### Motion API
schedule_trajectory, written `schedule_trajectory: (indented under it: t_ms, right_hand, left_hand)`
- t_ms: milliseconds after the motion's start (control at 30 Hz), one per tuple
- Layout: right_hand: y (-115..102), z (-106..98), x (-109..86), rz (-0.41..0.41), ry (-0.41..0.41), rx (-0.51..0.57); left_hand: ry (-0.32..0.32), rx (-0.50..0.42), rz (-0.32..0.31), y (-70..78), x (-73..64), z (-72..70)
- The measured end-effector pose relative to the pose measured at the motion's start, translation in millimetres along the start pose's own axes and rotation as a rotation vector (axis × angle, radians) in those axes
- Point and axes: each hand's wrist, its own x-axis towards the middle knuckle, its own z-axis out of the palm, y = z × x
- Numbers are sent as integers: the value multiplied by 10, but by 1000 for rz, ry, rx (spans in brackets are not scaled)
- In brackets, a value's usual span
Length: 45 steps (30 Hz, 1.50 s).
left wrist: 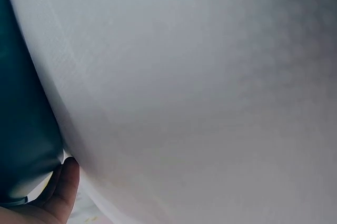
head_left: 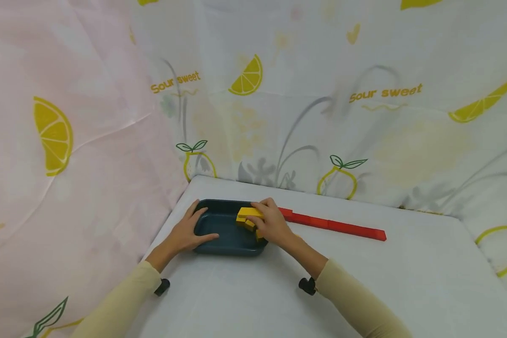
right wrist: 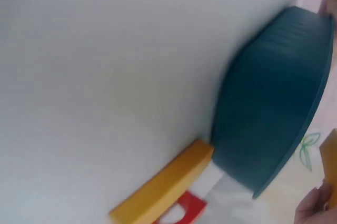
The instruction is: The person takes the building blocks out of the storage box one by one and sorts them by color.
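A dark teal rectangular tray (head_left: pixel 228 251) stands on the white table. My left hand (head_left: pixel 186 232) holds its left end, the thumb reaching over the inside and the fingers (left wrist: pixel 64 190) along the outer wall. Over the tray's right end, my right hand (head_left: pixel 274 225) grips a yellow block (head_left: pixel 249 212); the same yellow block (right wrist: pixel 330 163) shows at the edge of the right wrist view. Below it in the tray lie other yellow blocks (head_left: pixel 250 225), partly hidden by the right hand. Another yellow block (right wrist: pixel 163 187) lies on the table beside the tray wall (right wrist: pixel 268 92).
A long row of red blocks (head_left: pixel 334 226) stretches to the right from behind my right hand. A red block with a rounded cut-out (right wrist: pixel 195 208) is near the yellow one on the table. Lemon-printed cloth (head_left: pixel 295 108) hangs behind and to the left.
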Motion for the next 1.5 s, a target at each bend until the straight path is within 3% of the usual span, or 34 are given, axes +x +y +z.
schedule_trajectory:
  t_ms: [333,800,1067,1233,1367,1500]
  right_hand:
    - [325,-395,-211,72,-58,3]
    - [696,-753,-463,197,-73,54]
    - [973,-851,-715,292,-117,76]
    - [1122,-903,-866,313,-77,50]
    - [1233,-886,-947,328,-59,28]
    - [1321,-834,-996,354,-94,6]
  left_hand:
    - [11,-1,0,-1,-15,16]
    - [23,-2,0,-4,-3,20]
    - [23,6,-3,-7,-3,39]
    - [13,6,-7,-10,2,64]
    - [11,3,-18,-5,-5,40]
    - [14,0,-18,2,-4,10]
